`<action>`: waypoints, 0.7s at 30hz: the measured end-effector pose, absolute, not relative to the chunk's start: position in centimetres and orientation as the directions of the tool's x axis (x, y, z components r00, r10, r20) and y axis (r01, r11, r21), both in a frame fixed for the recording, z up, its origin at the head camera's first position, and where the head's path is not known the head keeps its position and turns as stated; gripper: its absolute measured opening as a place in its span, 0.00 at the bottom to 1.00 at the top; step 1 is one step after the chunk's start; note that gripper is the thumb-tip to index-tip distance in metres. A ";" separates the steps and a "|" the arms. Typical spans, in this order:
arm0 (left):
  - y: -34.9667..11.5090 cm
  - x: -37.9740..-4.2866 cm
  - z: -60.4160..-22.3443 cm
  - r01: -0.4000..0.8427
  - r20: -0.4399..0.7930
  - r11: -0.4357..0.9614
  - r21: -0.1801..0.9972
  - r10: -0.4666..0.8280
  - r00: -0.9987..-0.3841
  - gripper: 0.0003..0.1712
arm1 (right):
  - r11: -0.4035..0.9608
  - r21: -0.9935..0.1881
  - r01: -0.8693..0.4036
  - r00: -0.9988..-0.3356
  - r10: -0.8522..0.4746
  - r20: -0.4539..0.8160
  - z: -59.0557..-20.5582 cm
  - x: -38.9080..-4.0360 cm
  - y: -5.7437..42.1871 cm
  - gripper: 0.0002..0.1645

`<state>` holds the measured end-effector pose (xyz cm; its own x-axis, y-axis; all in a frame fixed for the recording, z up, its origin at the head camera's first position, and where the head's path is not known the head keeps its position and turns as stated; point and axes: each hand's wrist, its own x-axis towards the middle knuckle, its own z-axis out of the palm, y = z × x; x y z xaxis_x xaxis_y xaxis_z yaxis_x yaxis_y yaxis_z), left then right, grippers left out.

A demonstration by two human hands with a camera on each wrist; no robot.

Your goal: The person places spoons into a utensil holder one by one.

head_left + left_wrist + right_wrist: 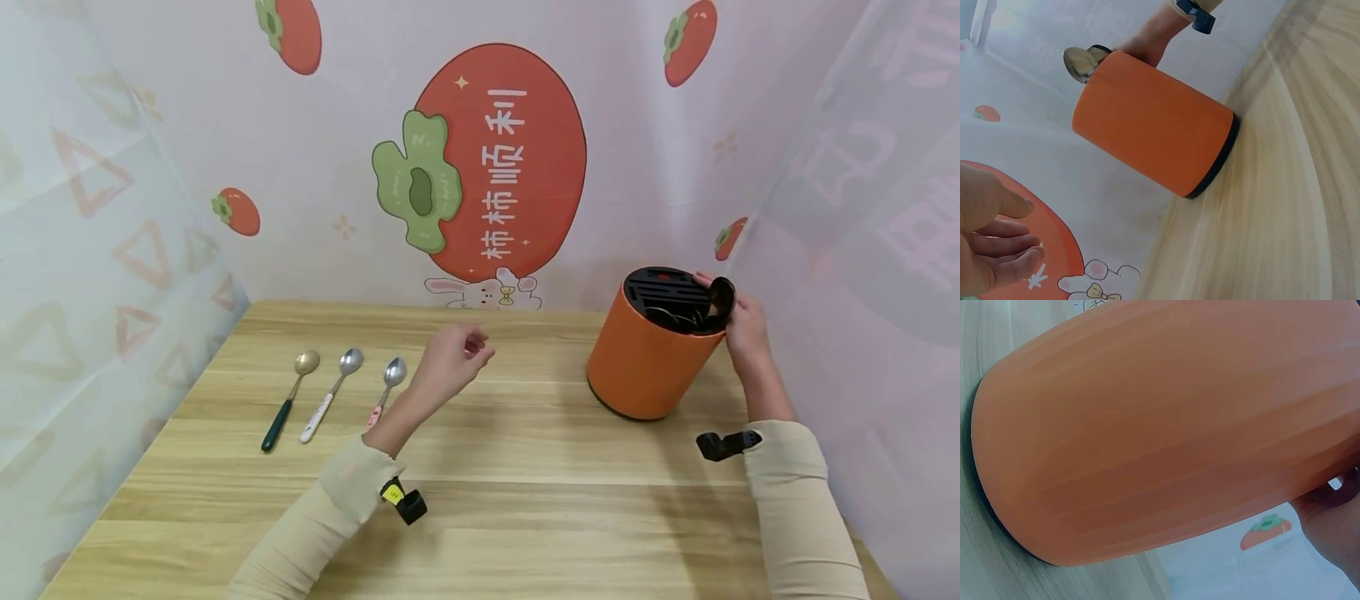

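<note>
An orange utensil holder (pixel 651 362) with a black slotted top (pixel 663 287) and a dark base stands at the right of the table. My right hand (pixel 746 333) grips it by the upper right side, fingertips showing behind the rim. A shiny spoon (pixel 722 302), its bowl up, sticks out of the top beside that hand; in the left wrist view the bowl (pixel 1079 64) looks silvery. My left hand (pixel 452 358) hovers over the middle of the table, holding nothing, with its fingers loosely bent. In the right wrist view the holder's wall (pixel 1166 437) hides most of the hand.
On the left lie three spoons in a row: one with a dark green handle (pixel 277 427), one with a white handle (pixel 317 418) and one with a pink handle (pixel 373 416), partly behind my left wrist. Printed cloth walls (pixel 622 167) enclose the wooden table (pixel 525 517).
</note>
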<state>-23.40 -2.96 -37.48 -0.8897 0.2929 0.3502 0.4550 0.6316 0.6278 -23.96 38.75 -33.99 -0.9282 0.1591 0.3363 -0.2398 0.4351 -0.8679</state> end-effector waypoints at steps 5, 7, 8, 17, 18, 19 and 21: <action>-4.4 -23.1 -38.0 0.425 0.337 0.646 0.634 0.263 -0.904 0.14 | 0.431 -0.864 -0.259 -0.922 0.156 0.354 -33.7 -23.5 38.5 0.24; -5.0 -23.1 -38.0 0.413 0.329 0.654 0.634 0.255 -0.909 0.14 | 0.410 -0.866 -0.285 -0.914 0.157 0.375 -33.8 -23.4 38.5 0.27; -5.3 -23.0 -38.0 0.409 0.324 0.658 0.632 0.255 -0.911 0.14 | 0.402 -0.865 -0.300 -0.908 0.156 0.388 -33.8 -23.4 38.5 0.28; -9.0 -21.9 -39.2 0.392 0.330 0.686 0.613 0.228 -0.916 0.10 | 0.410 -0.869 -0.276 -0.917 0.158 0.366 -34.2 -23.8 38.8 0.24; -9.4 -21.8 -39.4 0.387 0.330 0.688 0.614 0.222 -0.918 0.10 | 0.413 -0.869 -0.273 -0.919 0.156 0.362 -34.1 -23.8 38.7 0.25; -9.9 -21.6 -39.6 0.379 0.327 0.693 0.613 0.214 -0.920 0.10 | 0.411 -0.870 -0.274 -0.919 0.154 0.362 -34.0 -23.7 38.6 0.27; -10.9 -21.4 -40.1 0.365 0.321 0.704 0.609 0.202 -0.925 0.10 | 0.403 -0.871 -0.282 -0.917 0.155 0.368 -33.7 -23.5 38.3 0.29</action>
<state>-21.43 -10.91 -40.08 -0.9252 0.2016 0.3213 0.3650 0.7038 0.6095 -23.46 38.29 -33.68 -0.9167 0.1545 0.3685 -0.2820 0.4031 -0.8706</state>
